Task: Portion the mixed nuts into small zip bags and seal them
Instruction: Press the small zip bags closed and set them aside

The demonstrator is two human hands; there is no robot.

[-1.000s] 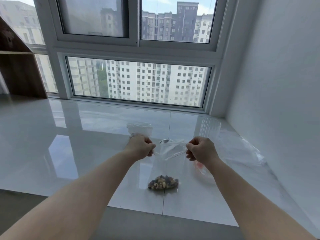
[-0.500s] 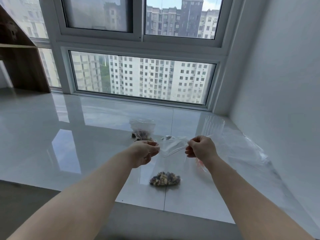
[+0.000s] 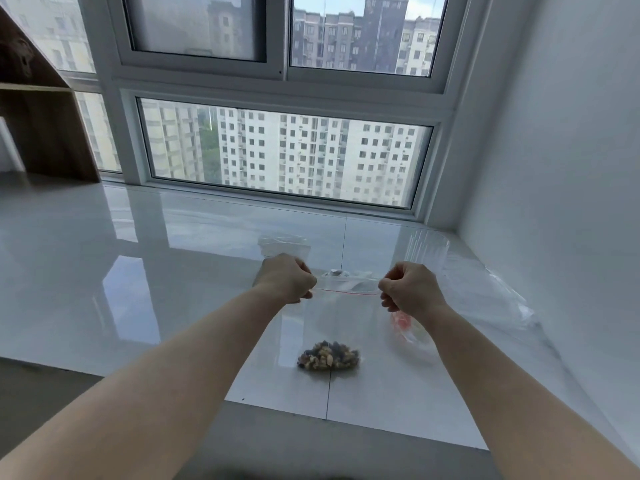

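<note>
Glossy white tiles form the desk [image 3: 104, 271] under a big window [image 3: 284, 161] looking out on apartment blocks, with a wooden shelf unit [image 3: 41, 109] off on the left. Both arms reach out over the surface. Left hand [image 3: 289, 277] has its grip curled tight, pinching the left top corner of a clear zip bag [image 3: 332, 320]; right hand [image 3: 412, 289] does the same, grip pinching the right top corner. Between them the bag's top edge runs taut, a thin red zip line showing just below it. The bag hangs down from both grips, and the mixed nuts [image 3: 328, 355] sit bunched at its bottom, at the desk close to the near edge. Behind the left hand another small clear bag [image 3: 282, 244] is partly hidden. To the right, loose clear plastic [image 3: 485, 292] lies spread toward the wall, and something red shows under the right wrist, too blurred to tell.
</note>
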